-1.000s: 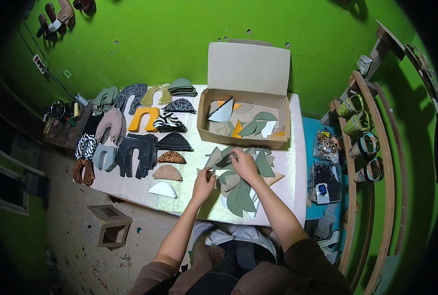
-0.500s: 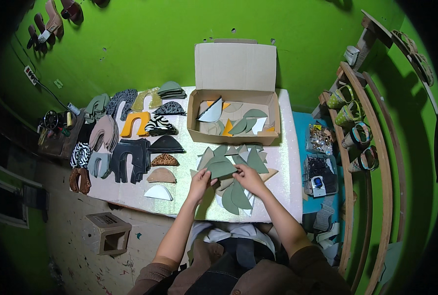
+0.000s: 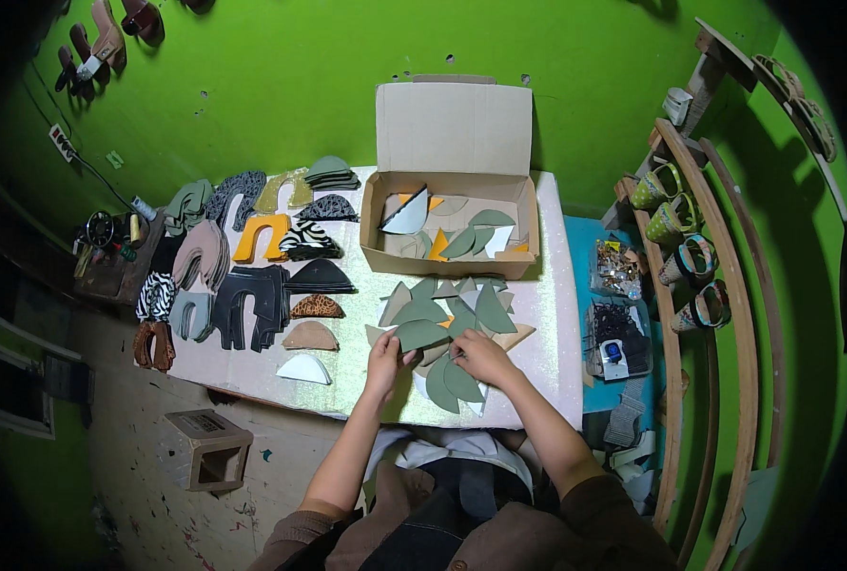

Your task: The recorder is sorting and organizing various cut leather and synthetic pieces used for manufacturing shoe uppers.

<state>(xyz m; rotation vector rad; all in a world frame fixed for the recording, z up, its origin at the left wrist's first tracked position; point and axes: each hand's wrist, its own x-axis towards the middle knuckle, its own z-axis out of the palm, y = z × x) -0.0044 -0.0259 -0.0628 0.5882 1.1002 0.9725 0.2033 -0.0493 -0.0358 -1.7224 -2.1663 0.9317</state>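
My left hand (image 3: 386, 362) pinches the left end of a green half-moon piece (image 3: 421, 334), flat and leather-like, held over a loose pile. To its right, my right hand (image 3: 481, 358) is low over the pile with its fingers drawn together; what lies between the fingertips is hidden. Just below those fingers, green half-moon pieces (image 3: 461, 383) overlap at the near side of the pile. Another green piece (image 3: 492, 310) lies beyond the right hand, among beige, white and orange scraps.
Behind the pile stands an open cardboard box (image 3: 450, 264) holding similar cut pieces. Stacked half-moons (image 3: 310, 336) and arched pieces (image 3: 202, 257) in several colours and prints line the table's left. A wooden rack (image 3: 718, 285) with sandals rises at right; plastic tubs (image 3: 618, 338) sit beside it.
My right hand has let go of the green half-moon's right end and moved slightly down to the pile. The piece stays in my left hand, shifted a little left.
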